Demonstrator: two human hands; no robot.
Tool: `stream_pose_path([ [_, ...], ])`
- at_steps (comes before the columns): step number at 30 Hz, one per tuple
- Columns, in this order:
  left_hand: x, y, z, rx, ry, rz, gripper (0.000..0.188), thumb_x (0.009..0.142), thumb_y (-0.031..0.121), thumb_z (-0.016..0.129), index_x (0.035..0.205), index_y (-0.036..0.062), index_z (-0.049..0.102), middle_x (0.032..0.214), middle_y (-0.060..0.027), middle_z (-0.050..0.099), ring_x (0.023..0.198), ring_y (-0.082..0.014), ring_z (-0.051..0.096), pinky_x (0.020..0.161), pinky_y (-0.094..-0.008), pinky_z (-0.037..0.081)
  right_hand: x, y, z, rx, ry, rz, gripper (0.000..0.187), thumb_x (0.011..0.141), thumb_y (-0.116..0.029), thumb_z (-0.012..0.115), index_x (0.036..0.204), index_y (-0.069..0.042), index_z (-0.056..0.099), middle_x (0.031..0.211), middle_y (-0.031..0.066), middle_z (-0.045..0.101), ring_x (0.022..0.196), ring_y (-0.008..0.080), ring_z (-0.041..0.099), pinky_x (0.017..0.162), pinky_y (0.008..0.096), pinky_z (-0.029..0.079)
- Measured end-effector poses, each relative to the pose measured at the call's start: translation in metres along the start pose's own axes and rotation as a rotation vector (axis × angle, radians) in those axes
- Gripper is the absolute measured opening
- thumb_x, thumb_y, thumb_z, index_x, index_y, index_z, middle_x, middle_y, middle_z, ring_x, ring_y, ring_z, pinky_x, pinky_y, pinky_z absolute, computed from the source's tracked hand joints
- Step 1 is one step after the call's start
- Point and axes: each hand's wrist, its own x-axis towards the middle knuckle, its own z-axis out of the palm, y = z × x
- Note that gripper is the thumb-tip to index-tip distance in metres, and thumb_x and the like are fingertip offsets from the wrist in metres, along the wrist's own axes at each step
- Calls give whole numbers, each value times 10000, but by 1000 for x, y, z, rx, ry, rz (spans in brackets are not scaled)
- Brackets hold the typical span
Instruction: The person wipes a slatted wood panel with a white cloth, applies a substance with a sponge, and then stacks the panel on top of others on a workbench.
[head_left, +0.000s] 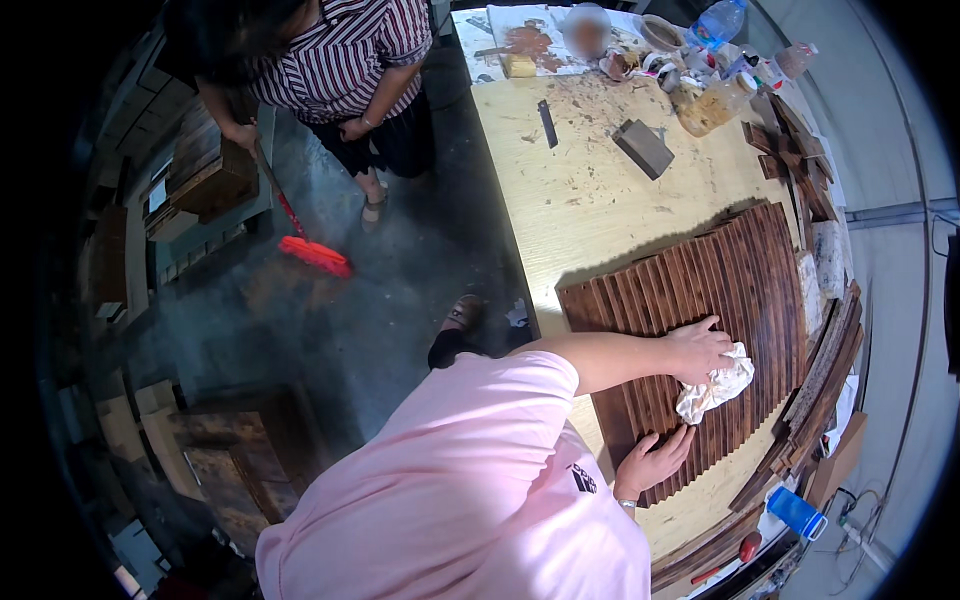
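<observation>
"Wiping seems unfinished, yes?"

"I judge so: the left hand (702, 350) has its fingers around a white cloth (722, 384), upon the slatted brown panel (748, 262), on the table (570, 205)."

"And the right hand (652, 468)?"

"Fingers slightly spread, on the panel. Which slats are done, I cannot tell."

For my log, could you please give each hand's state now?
Left hand: closed on a crumpled white cloth.
Right hand: open, resting on the slatted panel.
</observation>
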Motion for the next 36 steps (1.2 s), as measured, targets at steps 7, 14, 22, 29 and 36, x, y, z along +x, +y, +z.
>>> stream_pose_path([
  [7, -1, -2, 1, 18, 22, 3, 608, 891, 433, 647, 1428, 169, 538, 1513, -97, 470, 1444, -222, 370, 1217, -542, 153, 1, -6, -1, -9, 13, 15, 562, 995, -322, 472, 1470, -21, 452, 1551, 170, 418, 1369, 386, 440, 1128, 522, 357],
  [14, 1, -3, 8, 33, 32, -4, 592, 890, 433, 642, 1416, 181, 545, 1509, -91, 468, 1448, -231, 364, 1216, -560, 172, 0, -7, -1, -1, 42, 7, 548, 1000, -307, 479, 1476, -37, 449, 1544, 158, 429, 1367, 375, 441, 1128, 506, 358],
  [22, 0, -2, 8, 60, 42, 4, 599, 900, 455, 633, 1428, 186, 538, 1505, -93, 470, 1442, -236, 372, 1217, -553, 177, -1, -1, 3, -12, 61, -7, 547, 992, -298, 492, 1475, -45, 451, 1541, 153, 437, 1358, 370, 457, 1118, 509, 377],
  [29, -1, 0, 6, 56, 38, 3, 606, 903, 456, 633, 1433, 178, 536, 1499, -95, 477, 1440, -237, 375, 1221, -550, 173, -1, 2, 4, -10, 59, -11, 561, 993, -323, 489, 1481, -48, 444, 1546, 153, 430, 1359, 369, 456, 1121, 510, 373],
  [36, 0, 1, 3, 67, -8, -14, 622, 910, 456, 625, 1456, 182, 509, 1518, -87, 455, 1456, -229, 350, 1234, -544, 150, -1, 0, 4, -6, 53, 0, 568, 1002, -350, 475, 1483, -50, 444, 1544, 155, 432, 1360, 367, 455, 1125, 509, 369],
])
